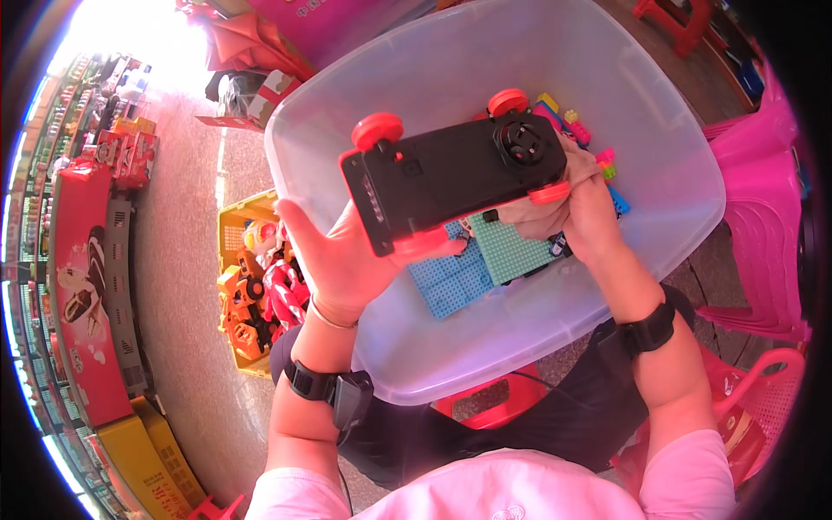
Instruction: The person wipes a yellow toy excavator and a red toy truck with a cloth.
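Note:
A black toy vehicle chassis (pixel 442 175) with red wheels is held underside up above a translucent plastic bin (pixel 448 364). My left hand (pixel 351 260) supports its left end from below, thumb spread away and fingers partly hidden behind it. At the right end, my right hand (pixel 588 211) holds a crumpled beige cloth (pixel 539 221) against the toy; some of its fingers are hidden by cloth and chassis. Inside the bin lie a blue building-block baseplate (pixel 448 276), a green baseplate (pixel 513 250) and several colourful toy bricks (pixel 575 127).
Left of the bin, a yellow plastic basket (pixel 231 240) holds orange toy trucks (pixel 244 286) and a red-and-white toy figure (pixel 284 286). Pink plastic chairs (pixel 757 240) stand at the right. Stocked shelves (pixel 32 260) line the far left, beyond the speckled floor (pixel 185 292).

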{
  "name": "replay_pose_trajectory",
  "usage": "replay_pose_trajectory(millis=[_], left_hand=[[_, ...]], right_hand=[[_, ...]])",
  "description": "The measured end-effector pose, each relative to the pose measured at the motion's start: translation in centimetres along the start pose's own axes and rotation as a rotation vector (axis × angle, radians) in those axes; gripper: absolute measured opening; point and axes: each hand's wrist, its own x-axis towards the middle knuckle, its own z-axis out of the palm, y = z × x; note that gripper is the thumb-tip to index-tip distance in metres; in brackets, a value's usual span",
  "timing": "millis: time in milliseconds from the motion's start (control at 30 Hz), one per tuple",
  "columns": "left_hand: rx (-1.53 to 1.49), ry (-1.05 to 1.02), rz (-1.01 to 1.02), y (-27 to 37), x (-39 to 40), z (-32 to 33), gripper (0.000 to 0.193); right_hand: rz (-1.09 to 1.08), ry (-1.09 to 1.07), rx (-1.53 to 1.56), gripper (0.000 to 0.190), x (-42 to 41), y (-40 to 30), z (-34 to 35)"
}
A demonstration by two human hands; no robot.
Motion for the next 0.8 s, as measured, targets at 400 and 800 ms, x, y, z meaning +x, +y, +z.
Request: replay_pose_trajectory(millis=[400,800], left_hand=[[0.242,0.495,-0.022,-2.1,0.5,-2.2,0.053],[0.512,0.337,0.051,-4.5,1.2,-2.4,0.066]], right_hand=[[0.113,0.053,0.198,0.035,-0.2,1.7,0.0],[0.13,0.197,0.115,0.023,-0.6,4.8,0.7]])
